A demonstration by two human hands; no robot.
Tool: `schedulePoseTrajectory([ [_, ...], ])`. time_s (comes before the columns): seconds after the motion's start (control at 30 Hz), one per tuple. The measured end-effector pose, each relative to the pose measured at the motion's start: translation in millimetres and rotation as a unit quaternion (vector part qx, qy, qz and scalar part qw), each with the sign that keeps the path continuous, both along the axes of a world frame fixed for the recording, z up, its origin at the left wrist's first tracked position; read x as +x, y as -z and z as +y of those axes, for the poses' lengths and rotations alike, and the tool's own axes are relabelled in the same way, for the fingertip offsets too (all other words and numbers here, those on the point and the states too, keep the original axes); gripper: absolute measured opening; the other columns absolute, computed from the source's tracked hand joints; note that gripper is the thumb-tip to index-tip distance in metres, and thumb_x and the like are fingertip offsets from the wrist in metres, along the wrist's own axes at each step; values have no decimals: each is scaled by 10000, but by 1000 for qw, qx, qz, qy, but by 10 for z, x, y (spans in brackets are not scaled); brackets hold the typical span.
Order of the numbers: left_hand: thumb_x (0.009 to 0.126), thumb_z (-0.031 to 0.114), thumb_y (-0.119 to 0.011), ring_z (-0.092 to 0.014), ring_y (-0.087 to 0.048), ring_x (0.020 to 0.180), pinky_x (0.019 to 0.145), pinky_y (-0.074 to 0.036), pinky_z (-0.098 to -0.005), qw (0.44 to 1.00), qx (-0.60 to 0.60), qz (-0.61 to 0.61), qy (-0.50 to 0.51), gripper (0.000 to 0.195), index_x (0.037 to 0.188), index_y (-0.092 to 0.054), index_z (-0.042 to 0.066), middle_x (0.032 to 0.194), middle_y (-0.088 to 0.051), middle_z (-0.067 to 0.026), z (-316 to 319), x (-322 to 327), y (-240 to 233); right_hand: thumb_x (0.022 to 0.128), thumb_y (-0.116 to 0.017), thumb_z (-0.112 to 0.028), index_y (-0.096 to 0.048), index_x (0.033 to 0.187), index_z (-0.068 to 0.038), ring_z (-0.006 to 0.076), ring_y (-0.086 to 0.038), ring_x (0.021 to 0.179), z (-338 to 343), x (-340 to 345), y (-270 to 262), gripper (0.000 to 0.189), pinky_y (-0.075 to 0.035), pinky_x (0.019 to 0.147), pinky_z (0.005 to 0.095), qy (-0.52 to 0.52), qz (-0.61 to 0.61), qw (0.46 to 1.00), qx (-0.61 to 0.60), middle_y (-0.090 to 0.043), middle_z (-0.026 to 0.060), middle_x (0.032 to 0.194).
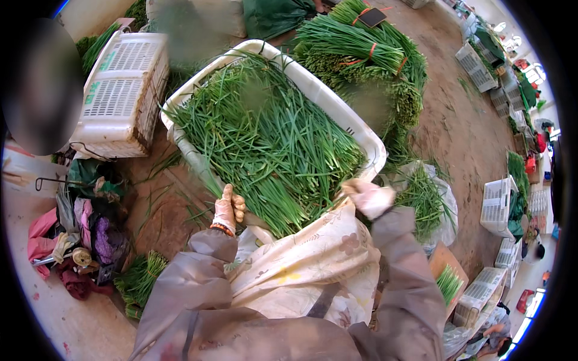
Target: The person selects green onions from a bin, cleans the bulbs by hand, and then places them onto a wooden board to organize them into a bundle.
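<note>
A white plastic crate (378, 151) piled with loose green chives (266, 131) stands in front of me. At its near left edge my left hand (228, 206), in a thin glove, is closed with the thumb upward. A few chive leaves (205, 178) run up and left from that fist. My right hand (368, 196), also pale-gloved, is blurred by motion at the crate's near right corner; what its fingers hold cannot be made out. Between my arms a flower-patterned cloth (307, 261) covers my lap and meets the crate's near rim.
Tied chive bundles (361, 58) are stacked behind the crate on the right. Loose chives lie on a clear plastic sheet (447, 212) to the right. At left are a slatted white crate (122, 85), a heap of cloths and bags (86, 239), and a small chive bundle (142, 280).
</note>
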State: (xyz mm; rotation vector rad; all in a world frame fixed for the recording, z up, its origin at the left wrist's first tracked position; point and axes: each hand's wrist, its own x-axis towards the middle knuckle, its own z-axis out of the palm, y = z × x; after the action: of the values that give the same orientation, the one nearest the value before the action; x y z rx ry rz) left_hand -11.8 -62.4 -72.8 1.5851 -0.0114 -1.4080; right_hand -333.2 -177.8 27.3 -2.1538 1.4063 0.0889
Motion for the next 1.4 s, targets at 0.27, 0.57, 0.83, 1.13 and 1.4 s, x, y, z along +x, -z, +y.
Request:
schedulePoseTrajectory([
  [0.27,804,519,-468,-156,-358,275,256,-283,-277,998,27,30,39,493,595,-474,73,450,-457,-60,-85,-71,-164,793,-553,-305,-102,1344,-210,283,-495,1054,-196,760,1000,719,-393,853,369,-9,283,943,173,-459,139,1207],
  [0.57,796,529,-476,-171,-367,266,251,-294,-285,999,5,37,16,520,599,-490,47,445,-454,-71,-28,-17,-51,853,-453,-315,-523,989,-81,137,-492,594,178,184,261,280,-415,558,251,29,-89,952,290,-544,21,697],
  [0.83,814,513,-450,-169,-373,280,259,-286,-285,999,-4,47,9,516,586,-494,52,450,-456,-60,-50,8,-50,881,-436,-222,-531,995,-8,44,-325,366,341,-324,-649,260,-275,331,171,249,-347,835,347,-483,-18,558],
  [1.13,900,386,-362,-46,-226,309,272,-204,-218,954,-58,207,208,478,938,-569,-43,408,-293,67,-62,-472,-520,895,-424,-208,-514,1069,-29,19,-348,393,651,-655,-1174,265,-294,356,145,293,-342,868,209,-524,-17,589],
  [1.4,883,319,-446,-14,-227,299,267,-183,-177,850,-54,441,285,355,1036,-518,8,414,-293,92,-46,-1675,-1224,893,-419,-157,-534,1094,-107,15,-412,447,1288,-358,-1137,237,-327,402,159,238,-287,884,283,-482,-54,577],
])
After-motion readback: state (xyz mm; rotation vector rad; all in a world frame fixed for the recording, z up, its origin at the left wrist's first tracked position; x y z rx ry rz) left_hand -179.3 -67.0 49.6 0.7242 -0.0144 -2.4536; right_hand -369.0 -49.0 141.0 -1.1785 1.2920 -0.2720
